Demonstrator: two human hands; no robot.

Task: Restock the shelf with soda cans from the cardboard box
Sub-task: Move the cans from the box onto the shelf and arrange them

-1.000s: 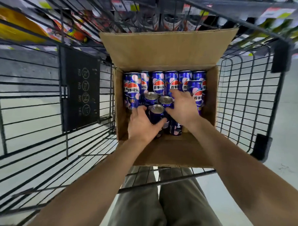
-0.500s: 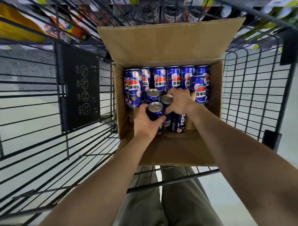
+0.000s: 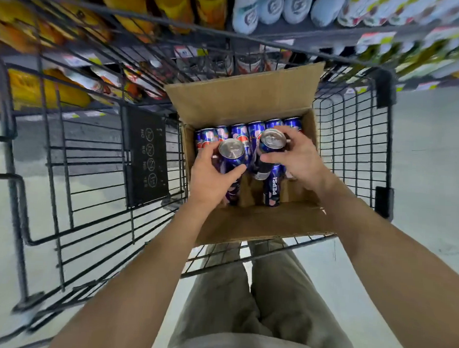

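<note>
An open cardboard box (image 3: 250, 222) sits inside a wire shopping cart (image 3: 91, 183). My left hand (image 3: 212, 178) is shut on a blue soda can (image 3: 231, 158), lifted above the box. My right hand (image 3: 295, 158) is shut on a second blue soda can (image 3: 270, 146), also raised. A row of blue cans (image 3: 240, 131) stands along the far wall of the box. One more can marked PEPSI (image 3: 272, 189) stands near the front, below my right hand.
Store shelves run across the top, with orange bottles (image 3: 162, 5) at left and pale bottles (image 3: 272, 7) in the middle. A black plaque (image 3: 147, 159) hangs on the cart's wire wall left of the box. My legs show below the cart.
Both hands closed on cans in the box and lifted them up out of the cluster. The view tilted up, showing more of the shelves.
</note>
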